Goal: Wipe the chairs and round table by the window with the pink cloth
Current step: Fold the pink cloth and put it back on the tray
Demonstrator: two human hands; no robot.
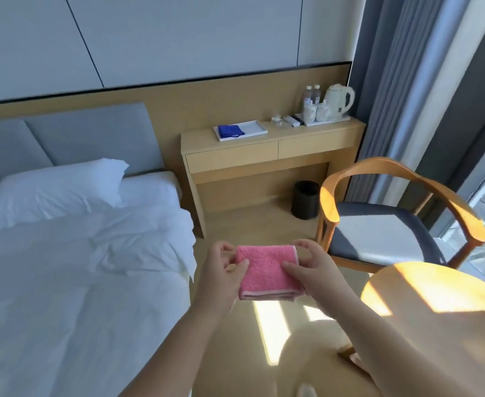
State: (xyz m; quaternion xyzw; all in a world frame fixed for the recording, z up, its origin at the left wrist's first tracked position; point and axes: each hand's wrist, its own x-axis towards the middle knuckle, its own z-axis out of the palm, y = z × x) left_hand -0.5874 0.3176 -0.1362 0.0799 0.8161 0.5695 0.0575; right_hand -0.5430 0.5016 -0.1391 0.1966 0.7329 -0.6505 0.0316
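A folded pink cloth (265,270) hangs in the air in front of me, held by both hands. My left hand (221,270) pinches its left edge, and my right hand (310,267) pinches its right edge between thumb and fingers. To the right stands a wooden armchair (384,224) with a dark grey seat, next to the window. The round wooden table (436,290) lies at the lower right, partly lit by sun and partly hidden by my right arm.
A bed with white linen (78,267) fills the left. A wooden desk (270,150) at the back wall carries a tray, a kettle (340,100) and bottles. A black bin (305,199) stands under it. Grey curtains (393,81) hang on the right.
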